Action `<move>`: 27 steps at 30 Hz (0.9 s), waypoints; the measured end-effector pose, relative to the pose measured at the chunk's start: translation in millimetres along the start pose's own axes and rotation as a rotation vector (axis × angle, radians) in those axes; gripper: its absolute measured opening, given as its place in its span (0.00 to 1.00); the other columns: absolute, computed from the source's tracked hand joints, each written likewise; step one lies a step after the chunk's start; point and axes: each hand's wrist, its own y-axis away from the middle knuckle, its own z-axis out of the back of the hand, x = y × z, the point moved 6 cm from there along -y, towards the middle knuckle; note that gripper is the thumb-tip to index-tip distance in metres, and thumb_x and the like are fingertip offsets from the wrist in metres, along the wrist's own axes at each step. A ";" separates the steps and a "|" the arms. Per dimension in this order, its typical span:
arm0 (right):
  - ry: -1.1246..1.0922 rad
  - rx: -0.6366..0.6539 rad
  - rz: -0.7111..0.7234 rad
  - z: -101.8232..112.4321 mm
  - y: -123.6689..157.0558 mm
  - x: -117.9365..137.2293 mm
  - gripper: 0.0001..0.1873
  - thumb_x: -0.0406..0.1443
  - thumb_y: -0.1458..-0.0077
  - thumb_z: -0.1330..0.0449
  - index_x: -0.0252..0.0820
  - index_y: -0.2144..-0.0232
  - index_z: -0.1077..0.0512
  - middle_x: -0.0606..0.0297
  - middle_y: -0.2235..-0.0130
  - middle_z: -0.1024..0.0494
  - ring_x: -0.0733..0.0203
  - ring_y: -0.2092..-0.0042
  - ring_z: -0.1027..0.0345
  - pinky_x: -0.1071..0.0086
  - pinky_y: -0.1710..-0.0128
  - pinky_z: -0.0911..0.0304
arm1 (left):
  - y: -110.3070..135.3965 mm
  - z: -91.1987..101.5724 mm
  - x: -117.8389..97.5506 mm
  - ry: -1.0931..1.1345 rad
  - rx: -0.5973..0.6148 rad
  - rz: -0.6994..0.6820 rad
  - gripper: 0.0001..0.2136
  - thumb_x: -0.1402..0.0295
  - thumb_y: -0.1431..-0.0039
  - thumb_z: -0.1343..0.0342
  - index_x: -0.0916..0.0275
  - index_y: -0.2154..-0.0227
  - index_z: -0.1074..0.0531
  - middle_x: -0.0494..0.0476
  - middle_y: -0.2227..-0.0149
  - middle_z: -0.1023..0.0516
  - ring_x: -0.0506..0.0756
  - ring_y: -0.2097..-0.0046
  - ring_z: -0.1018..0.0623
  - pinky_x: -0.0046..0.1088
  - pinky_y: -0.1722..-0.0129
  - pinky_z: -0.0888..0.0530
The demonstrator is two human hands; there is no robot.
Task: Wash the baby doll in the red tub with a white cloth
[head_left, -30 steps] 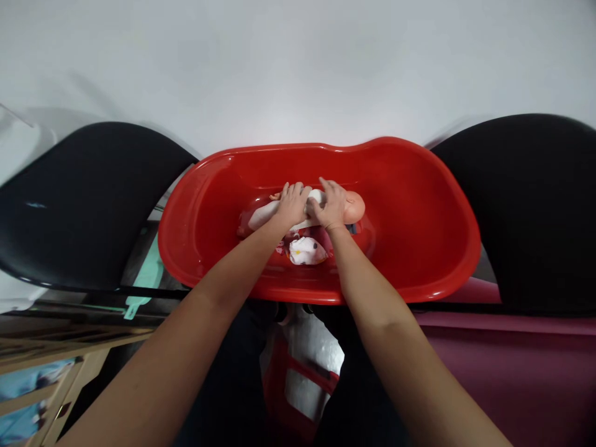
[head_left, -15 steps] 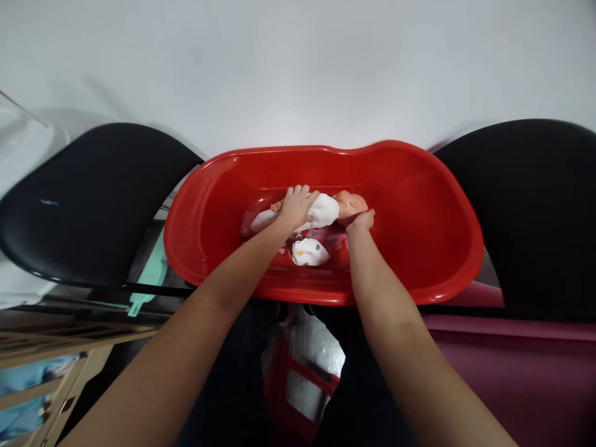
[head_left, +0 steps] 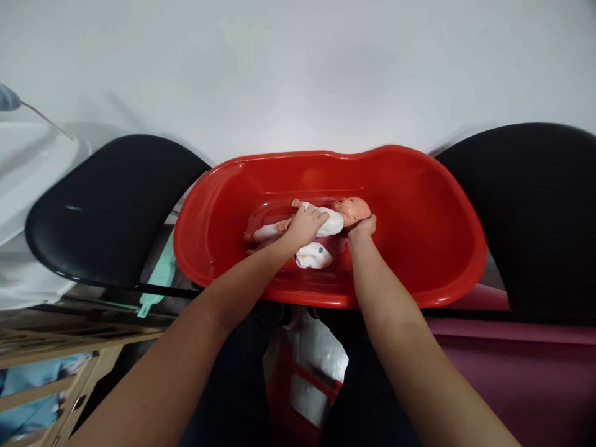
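Supporting step, apparently: left hand grasps baby doll, right hand cups its head; moving it calls for both.

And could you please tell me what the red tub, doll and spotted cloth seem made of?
Red tub: probably moulded plastic, glossy, as bright highlights show on its smooth surface. Doll: head likely vinyl or another plastic, smooth with a soft sheen; its white covering, showing no gloss, is likely fabric. Spotted cloth: apparently fabric, matte and crumpled; the fibre cannot be told.
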 end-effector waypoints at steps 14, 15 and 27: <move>0.171 -0.396 0.083 18.5 27.2 24.6 0.29 0.54 0.31 0.52 0.44 0.46 0.24 0.54 0.42 0.20 0.48 0.42 0.24 0.52 0.36 0.32 | 13.9 -30.8 -39.2 -0.039 0.121 0.035 0.36 0.80 0.31 0.61 0.45 0.23 0.44 0.68 0.26 0.38 0.73 0.40 0.26 0.49 0.54 0.25; 0.187 -0.401 0.091 18.0 28.2 25.1 0.28 0.54 0.31 0.52 0.44 0.47 0.23 0.54 0.42 0.19 0.48 0.42 0.24 0.52 0.36 0.33 | 13.9 -35.1 -38.5 -0.036 0.119 0.033 0.36 0.79 0.30 0.61 0.45 0.24 0.42 0.68 0.26 0.39 0.74 0.38 0.28 0.50 0.53 0.25; 0.250 -0.383 0.115 15.7 26.6 20.0 0.31 0.52 0.27 0.58 0.39 0.47 0.23 0.47 0.41 0.21 0.46 0.38 0.27 0.54 0.34 0.37 | 14.6 -80.4 -33.2 0.136 0.150 0.163 0.36 0.74 0.31 0.49 0.41 0.24 0.41 0.57 0.19 0.52 0.78 0.22 0.51 0.67 0.35 0.35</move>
